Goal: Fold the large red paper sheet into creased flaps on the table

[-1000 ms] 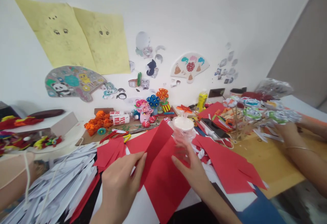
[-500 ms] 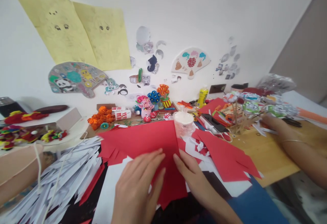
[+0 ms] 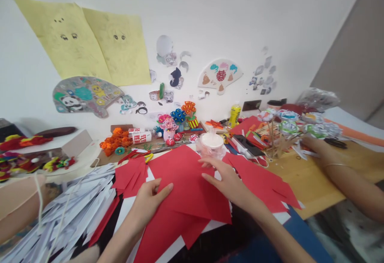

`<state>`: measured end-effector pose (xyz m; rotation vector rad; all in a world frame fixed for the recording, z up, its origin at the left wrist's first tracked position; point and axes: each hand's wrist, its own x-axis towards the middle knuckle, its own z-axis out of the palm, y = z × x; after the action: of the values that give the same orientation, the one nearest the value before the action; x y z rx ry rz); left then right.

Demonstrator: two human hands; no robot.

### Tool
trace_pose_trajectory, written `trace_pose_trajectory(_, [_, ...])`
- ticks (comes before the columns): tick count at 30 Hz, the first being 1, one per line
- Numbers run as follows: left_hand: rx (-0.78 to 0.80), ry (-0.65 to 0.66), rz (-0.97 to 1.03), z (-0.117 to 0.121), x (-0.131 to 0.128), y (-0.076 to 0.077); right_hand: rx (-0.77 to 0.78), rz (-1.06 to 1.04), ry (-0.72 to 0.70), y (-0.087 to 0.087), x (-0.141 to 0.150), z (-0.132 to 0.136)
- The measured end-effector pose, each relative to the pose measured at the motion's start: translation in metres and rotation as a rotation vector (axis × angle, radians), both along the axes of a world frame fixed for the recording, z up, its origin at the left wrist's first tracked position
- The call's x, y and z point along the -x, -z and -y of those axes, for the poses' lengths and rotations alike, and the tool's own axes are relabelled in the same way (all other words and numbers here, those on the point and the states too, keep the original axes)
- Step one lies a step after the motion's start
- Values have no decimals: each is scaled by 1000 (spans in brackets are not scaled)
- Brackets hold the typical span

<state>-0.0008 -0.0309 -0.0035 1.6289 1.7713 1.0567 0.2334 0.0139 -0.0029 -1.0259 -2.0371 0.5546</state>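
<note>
A red paper sheet [image 3: 187, 183] lies in front of me, with another red sheet [image 3: 163, 229] under its lower left part. My left hand [image 3: 150, 199] is at its left edge, with thumb spread from loosely bent fingers. Over the right side of the sheet is my right hand [image 3: 226, 179], its thumb and fingers apart and nothing held. White paper shows beneath the red sheets. More red paper pieces [image 3: 132, 177] are on the left, beside yellow-handled scissors [image 3: 149, 158]. Another stack of red paper [image 3: 264, 185] lies to the right.
White paper strips [image 3: 81, 203] are heaped at left. A lidded white tub [image 3: 212, 141] and several colourful craft flowers [image 3: 178, 116] stand behind the sheet. On the right, another person's arm [image 3: 339, 171] reaches over a wooden board [image 3: 303, 183]. A phone [image 3: 247, 145] lies nearby.
The upper red sheet has turned and now lies flatter, uncovering scissors and red pieces on its left. My left hand has drawn back leftward; my right hand has lifted off the sheet's edge.
</note>
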Motion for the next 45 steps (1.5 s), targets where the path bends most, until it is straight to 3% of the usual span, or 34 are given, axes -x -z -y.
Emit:
trace_pose_trajectory(3, [34, -8, -127, 1, 1, 17, -110, 17, 110, 17, 7, 22])
trace_pose_trajectory(6, [-1, -74, -331, 5, 3, 26, -118, 121, -7, 35, 20, 48])
trace_pose_trajectory(11, [-263, -117, -779, 21, 1, 32, -62, 158, -137, 54, 34, 62])
trace_pose_trajectory(15, [-379, 104, -1048, 34, -6, 31, -4, 139, -174, 54, 31, 55])
trace_pose_trajectory(18, [-421, 232, -1068, 36, -12, 34, 36, 108, -207, 50, 29, 51])
trace_pose_trajectory(22, [-406, 289, -1084, 34, -14, 43, 38, 94, -180, 47, 32, 49])
trace_pose_trajectory(29, [-404, 319, -1101, 35, -12, 48, -128, 312, -114, 55, 41, 42])
trace_pose_trajectory(45, [-332, 312, -1040, 36, -13, 41, -102, 403, -103, 57, 40, 41])
